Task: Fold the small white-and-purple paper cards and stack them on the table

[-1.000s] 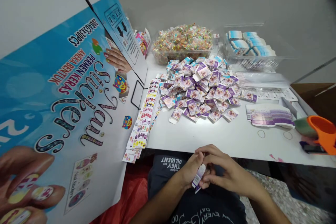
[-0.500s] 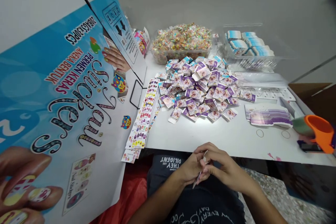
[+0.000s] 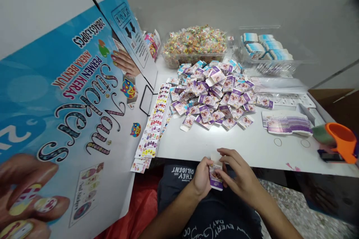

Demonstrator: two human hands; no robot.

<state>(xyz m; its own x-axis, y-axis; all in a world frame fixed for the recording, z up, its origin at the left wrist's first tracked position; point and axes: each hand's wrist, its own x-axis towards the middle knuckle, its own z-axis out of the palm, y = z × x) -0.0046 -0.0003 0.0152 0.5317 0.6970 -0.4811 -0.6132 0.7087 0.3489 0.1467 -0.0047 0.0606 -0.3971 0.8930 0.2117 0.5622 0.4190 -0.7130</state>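
Low in front of me, my left hand (image 3: 202, 179) is closed around a small white and purple carton (image 3: 215, 180), its thumb on the near side edge. The carton stands tilted, its printed face towards me and a pale flap raised at the top. My right hand (image 3: 238, 173) is at the carton's right side with fingers apart, the index stretched out by the flap and the thumb against the printed face. Beyond both hands lies a heap of similar small cartons (image 3: 206, 114) on the white table (image 3: 185, 145).
A large Nail Stickers box (image 3: 84, 119) stands at left, beside sticker strips (image 3: 153, 130). Behind the heap are a tub of wrapped candies (image 3: 193, 58) and a clear bin (image 3: 303, 59) of blue-white card stacks. Purple flat cards (image 3: 288, 124), rubber bands (image 3: 277, 142) and an orange tape dispenser (image 3: 340, 140) sit right.
The thin piece, seen edge-on between my hands, now shows as a carton with its printed face towards me. My right hand has spread its fingers and shifted slightly right.
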